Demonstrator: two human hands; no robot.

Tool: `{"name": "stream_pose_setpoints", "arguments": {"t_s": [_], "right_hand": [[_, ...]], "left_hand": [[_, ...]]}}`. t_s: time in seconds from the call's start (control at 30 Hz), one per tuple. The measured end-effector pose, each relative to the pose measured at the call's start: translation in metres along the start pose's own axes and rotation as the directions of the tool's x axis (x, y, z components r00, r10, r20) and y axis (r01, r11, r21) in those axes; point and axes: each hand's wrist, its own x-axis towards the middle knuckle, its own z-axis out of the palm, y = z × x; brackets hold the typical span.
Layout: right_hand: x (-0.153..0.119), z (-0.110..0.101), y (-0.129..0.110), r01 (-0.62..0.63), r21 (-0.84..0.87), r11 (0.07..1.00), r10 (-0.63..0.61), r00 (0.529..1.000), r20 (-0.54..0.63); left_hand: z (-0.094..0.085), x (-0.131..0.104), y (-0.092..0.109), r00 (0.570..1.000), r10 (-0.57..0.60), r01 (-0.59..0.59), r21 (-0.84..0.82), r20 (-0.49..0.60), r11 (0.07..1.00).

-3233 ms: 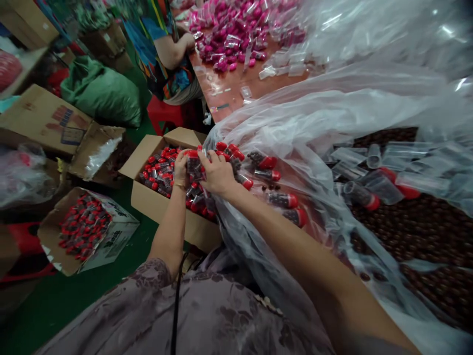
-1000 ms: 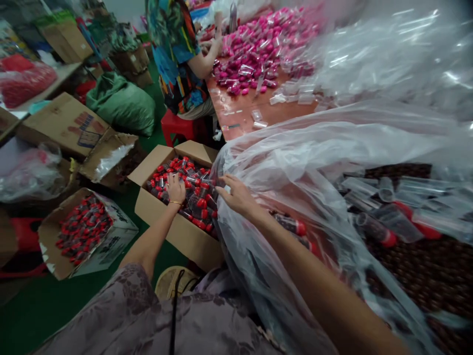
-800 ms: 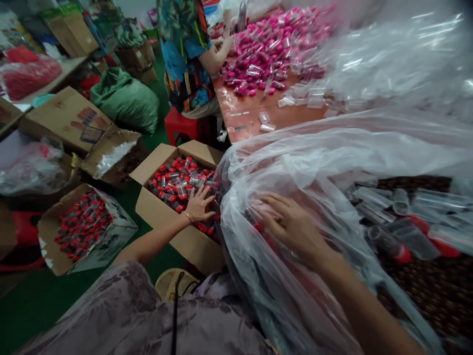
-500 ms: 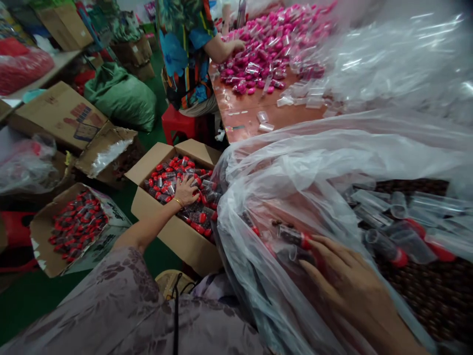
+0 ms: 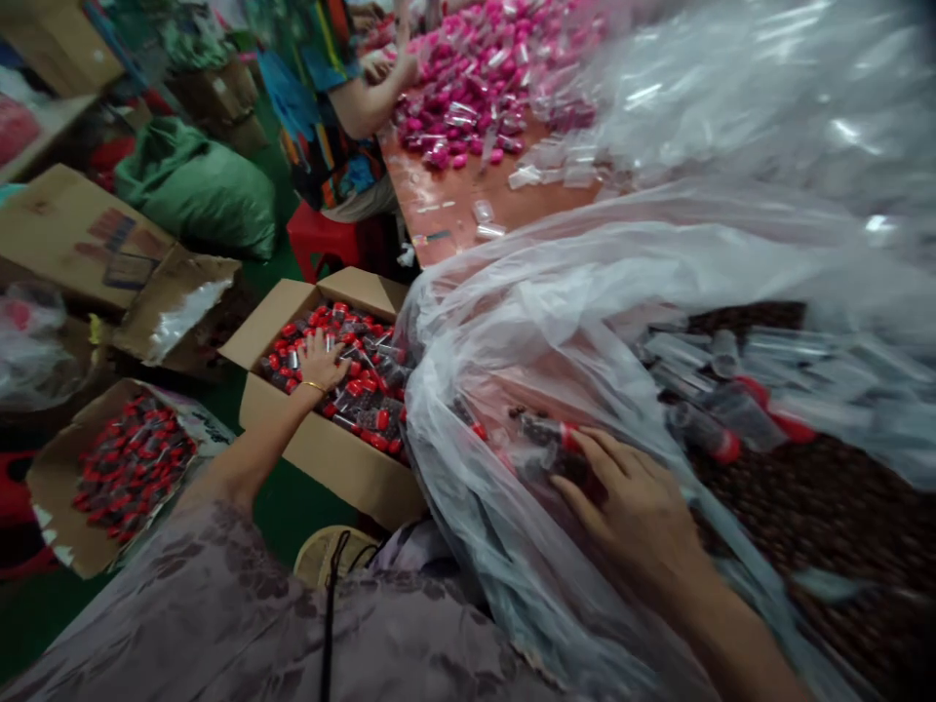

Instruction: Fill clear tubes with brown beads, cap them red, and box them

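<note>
The person's right hand [image 5: 636,492] curls by a small bottle [image 5: 545,429] with a red lid, to the right of the big open box [image 5: 351,466]; I can't tell if it holds it tight. The left hand [image 5: 320,361] is loose, fingers spread, on the heap of red-topped bottles [image 5: 370,398] in the box. Clear plastic [image 5: 497,341] hangs at the box's right side. Brown balls [image 5: 797,517] lie farther right of the box. Past the box, someone [image 5: 362,102] sits at a table [image 5: 443,219] with a pink pile [image 5: 460,93].
</note>
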Motion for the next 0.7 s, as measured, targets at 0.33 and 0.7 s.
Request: {"name": "stream_pose_setpoints", "arguments": {"t_s": [0.33, 0.7], "right_hand": [[0.037, 0.002, 0.0, -0.086, -0.007, 0.996, 0.084, 0.955, 0.285], [0.033, 0.003, 0.0, -0.428, 0.011, 0.903, 0.4, 0.853, 0.336]], "left_hand": [[-0.102, -0.056, 0.167, 0.704, 0.666, -0.704, -0.37, -0.248, 0.606], [-0.117, -0.074, 0.193, 0.484, 0.862, -0.816, -0.278, 0.151, 0.507]]}}
